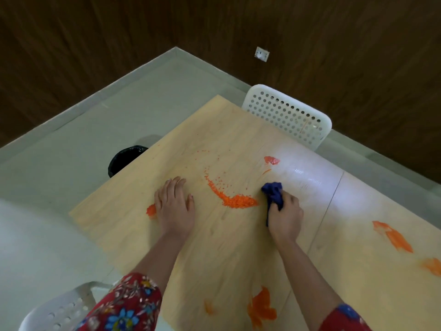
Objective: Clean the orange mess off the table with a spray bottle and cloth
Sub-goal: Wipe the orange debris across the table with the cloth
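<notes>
A pale wooden table fills most of the view, running from the near edge out toward a far corner of dark wood-panelled walls and a light floor. A white perforated chair stands at the table's far side, and part of a second white chair shows at the near left. A black-lined bin sits on the floor just beyond the table's left edge. Both forearms reach in from the near side in red floral sleeves. The left hand lies flat on the tabletop, fingers straight and holding nothing. The right hand has its fingers curled tight round a bunched dark blue cloth, which presses on the table. Between the hands lies a curved heap of orange granules, its right end just beside the cloth, with loose grains trailing away to the far left. Orange smears mark the wood elsewhere: one at the far side, a long one to the right, one at the near edge, and a small one touching the left hand's outer side. A small white wall socket sits on the far wall.
</notes>
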